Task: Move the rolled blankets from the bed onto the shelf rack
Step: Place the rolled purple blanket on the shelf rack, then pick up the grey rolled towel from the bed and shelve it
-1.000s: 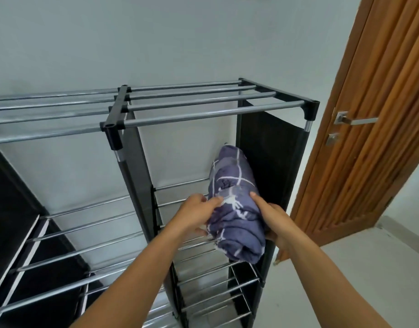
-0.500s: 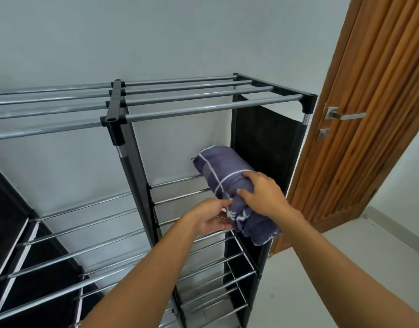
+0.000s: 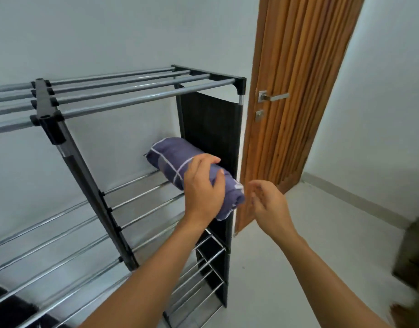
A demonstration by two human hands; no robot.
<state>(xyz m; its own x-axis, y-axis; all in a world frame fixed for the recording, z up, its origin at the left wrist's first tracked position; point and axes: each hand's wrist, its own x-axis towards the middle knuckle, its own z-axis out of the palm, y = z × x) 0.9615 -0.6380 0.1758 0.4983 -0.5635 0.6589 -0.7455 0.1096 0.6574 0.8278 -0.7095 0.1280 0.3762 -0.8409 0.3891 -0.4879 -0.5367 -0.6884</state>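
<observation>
Purple fabric crossed by thin white lines forms the rolled blanket [image 3: 173, 159], which lies on the second tier of the shelf rack [image 3: 142, 95], in the right-hand bay, its far end toward the wall and its near end overhanging the front rail. Beside it on the right stands the rack's black fabric side panel [image 3: 211, 129]. The left hand [image 3: 203, 188] rests over the near half of the roll, fingers curled across the top and thumb underneath — a loose clasp around the cloth. The right hand [image 3: 267, 204] is held just to the right of the roll's near end, apart from it, fingers relaxed and slightly spread, holding nothing. Chrome tubes make up each tier; the top tier and the lower tiers in view carry no load. Black plastic connectors join the tubes to the uprights. Behind the rack is a pale wall — to its right, a wooden door [image 3: 298, 91] with vertical slats and a metal lever handle [image 3: 273, 97]. Pale floor [image 3: 298, 233] extends below the door.
</observation>
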